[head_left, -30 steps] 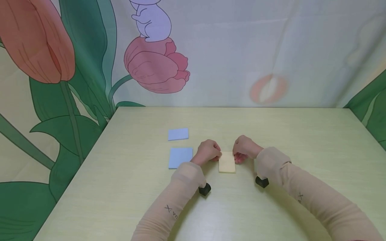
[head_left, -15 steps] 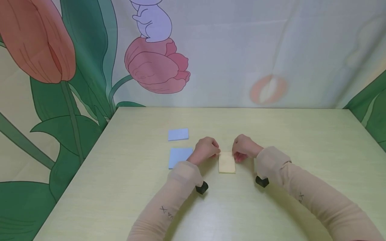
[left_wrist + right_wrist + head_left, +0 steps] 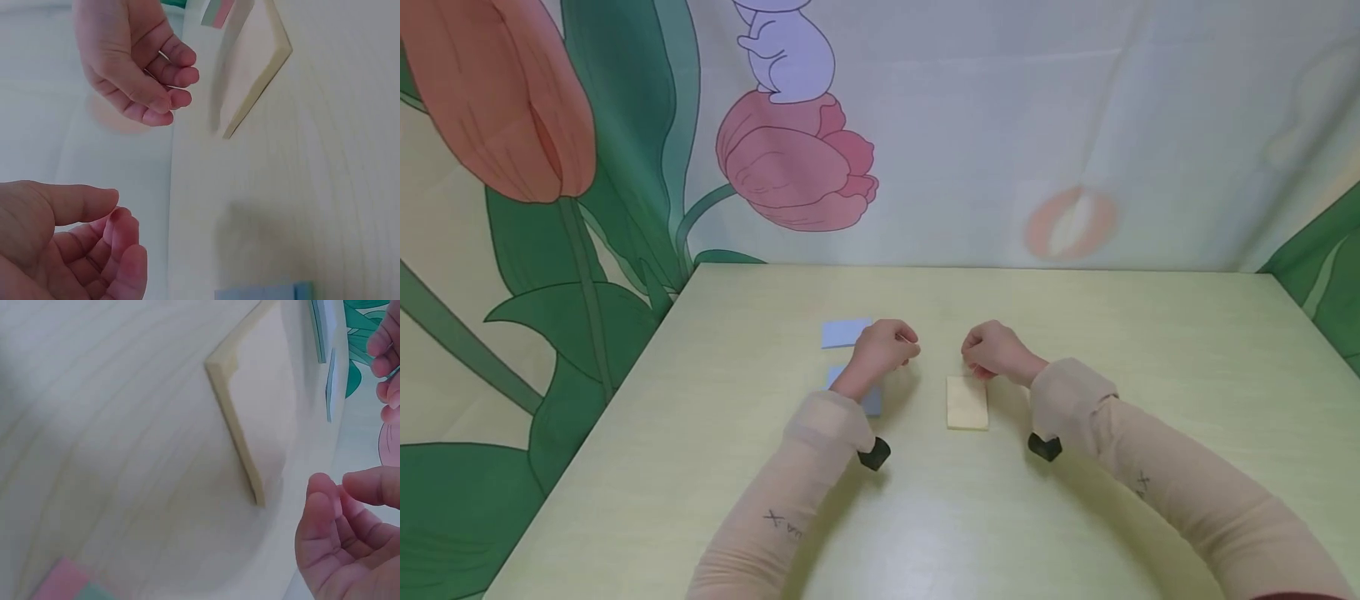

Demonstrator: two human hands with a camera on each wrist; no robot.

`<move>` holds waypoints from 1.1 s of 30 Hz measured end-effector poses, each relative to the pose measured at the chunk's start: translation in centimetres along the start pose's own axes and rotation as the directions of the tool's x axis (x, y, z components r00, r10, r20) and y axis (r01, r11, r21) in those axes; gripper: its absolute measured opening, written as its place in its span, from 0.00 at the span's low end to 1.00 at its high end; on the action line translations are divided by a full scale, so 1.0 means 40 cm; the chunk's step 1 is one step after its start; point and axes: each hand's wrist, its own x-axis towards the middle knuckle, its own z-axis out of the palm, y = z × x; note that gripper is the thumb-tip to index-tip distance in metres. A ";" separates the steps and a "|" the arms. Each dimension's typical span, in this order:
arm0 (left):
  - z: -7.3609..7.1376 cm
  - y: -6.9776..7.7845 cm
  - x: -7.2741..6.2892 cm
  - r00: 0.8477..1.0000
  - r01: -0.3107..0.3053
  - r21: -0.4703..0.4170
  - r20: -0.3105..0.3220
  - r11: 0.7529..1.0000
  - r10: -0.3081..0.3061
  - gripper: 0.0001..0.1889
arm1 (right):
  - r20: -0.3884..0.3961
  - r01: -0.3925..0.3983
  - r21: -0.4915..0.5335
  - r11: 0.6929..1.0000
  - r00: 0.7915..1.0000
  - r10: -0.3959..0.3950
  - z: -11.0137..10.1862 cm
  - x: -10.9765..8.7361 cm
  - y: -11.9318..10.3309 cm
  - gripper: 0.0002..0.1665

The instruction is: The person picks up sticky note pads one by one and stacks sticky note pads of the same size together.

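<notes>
A pale yellow sticky-note pad [image 3: 967, 404] lies flat on the table. Just beyond its far edge, raised clear of it, is my right hand [image 3: 996, 348], fingers loosely curled and holding nothing visible. My left hand [image 3: 880, 348] hovers to the pad's left, with its thumb near its bent fingertips and no object between them. Under and behind that hand are two blue pads: a larger one [image 3: 872, 403], mostly covered by the wrist, and a thinner one [image 3: 841, 333], its right end hidden. The right wrist view shows the yellow pad's thick edge [image 3: 234, 434] closely.
A small pink and green piece [image 3: 70, 581] lies on the table beyond the yellow pad's right side; the head view does not show it. The pale table [image 3: 1187, 350] ends at a printed curtain [image 3: 955, 150] with tulips.
Both hands have come off the yellow pad. The left moved left and away, over the blue pads; the right rose slightly toward the far side. The yellow pad stays in place.
</notes>
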 end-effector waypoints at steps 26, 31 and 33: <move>-0.092 -0.113 0.018 0.962 0.172 -0.088 -0.200 0.981 -0.187 0.25 | 0.154 0.049 0.235 0.971 0.984 -0.087 0.050 0.072 -0.064 0.25; -0.098 -0.131 0.014 0.954 0.225 -0.128 -0.172 0.966 -0.245 0.28 | 0.201 0.059 0.266 0.962 0.973 -0.115 0.063 0.071 -0.080 0.27; -0.099 -0.136 0.013 0.949 0.250 -0.154 -0.156 0.956 -0.274 0.30 | 0.211 0.061 0.279 0.958 0.970 -0.123 0.071 0.073 -0.086 0.27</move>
